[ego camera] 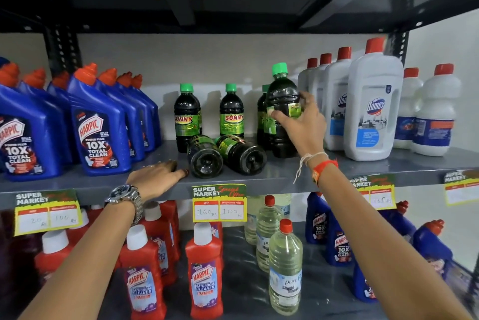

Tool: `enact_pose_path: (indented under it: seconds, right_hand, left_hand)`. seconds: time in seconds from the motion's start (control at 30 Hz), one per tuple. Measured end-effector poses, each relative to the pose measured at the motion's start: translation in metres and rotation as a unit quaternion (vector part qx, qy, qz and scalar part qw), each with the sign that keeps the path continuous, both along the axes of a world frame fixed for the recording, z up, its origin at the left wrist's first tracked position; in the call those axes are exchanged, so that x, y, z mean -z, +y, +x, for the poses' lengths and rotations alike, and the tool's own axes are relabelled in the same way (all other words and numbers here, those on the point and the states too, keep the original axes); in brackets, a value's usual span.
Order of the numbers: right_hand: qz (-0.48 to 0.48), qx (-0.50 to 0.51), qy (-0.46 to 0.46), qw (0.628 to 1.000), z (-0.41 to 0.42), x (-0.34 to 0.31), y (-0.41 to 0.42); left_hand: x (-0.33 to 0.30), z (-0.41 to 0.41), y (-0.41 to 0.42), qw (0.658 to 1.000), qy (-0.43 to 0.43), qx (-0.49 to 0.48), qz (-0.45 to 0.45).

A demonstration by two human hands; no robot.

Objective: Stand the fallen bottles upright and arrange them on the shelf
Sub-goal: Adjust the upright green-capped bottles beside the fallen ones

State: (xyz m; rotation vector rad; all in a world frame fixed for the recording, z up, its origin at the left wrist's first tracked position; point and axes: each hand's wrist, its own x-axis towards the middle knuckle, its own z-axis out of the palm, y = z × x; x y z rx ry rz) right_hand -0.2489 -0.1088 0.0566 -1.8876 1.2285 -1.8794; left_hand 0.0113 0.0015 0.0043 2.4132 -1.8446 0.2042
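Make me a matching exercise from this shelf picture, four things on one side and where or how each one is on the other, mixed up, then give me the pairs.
Things:
1. Right hand
2. Left hand
3. Two dark fallen bottles
4. White Domex bottle

States:
A. Lying on their sides, bases toward the camera
B. Flat on the shelf edge, just left of the fallen pair
C. Standing upright, right of the green-capped group
D. Wrapped around an upright green-capped bottle

Pairs: 1-D, 2-B, 3-A, 4-C
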Motion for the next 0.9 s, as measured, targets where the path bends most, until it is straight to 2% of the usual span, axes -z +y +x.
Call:
enact_pose_path:
  seconds: [0.23, 0.43, 0.57, 0.63, 0.77, 0.9]
  right_hand:
    - [0.002, -0.006, -0.036, 0.999, -0.002, 0.038, 0.007]
    - [0.015, -0.024, -0.003, 1.000, -0.002, 0.045, 0.002]
    - [0.024, 0.093, 0.064, 0.993, 0.001, 0.051, 0.003]
    - [0.028, 0.108, 0.078, 0.991, 0.002, 0.050, 0.002]
    - [0.069, 0.032, 0.054, 0.996, -0.004, 0.043, -0.009]
    - [0.175, -0.149, -0.063, 0.971, -0.012, 0.037, -0.022]
  left_hand:
    - [0.003, 0.006, -0.001, 0.998, -0.054, 0.021, 0.009]
    - [0.002, 0.007, 0.001, 0.999, -0.041, 0.026, -0.008]
    - [0.004, 0.009, -0.002, 0.998, -0.049, 0.027, -0.011]
    - [0.007, 0.011, -0.004, 0.998, -0.060, 0.027, -0.014]
    - [0.009, 0.014, -0.007, 0.997, -0.077, 0.026, -0.012]
    - [0.010, 0.015, -0.008, 0.997, -0.069, 0.031, 0.002]
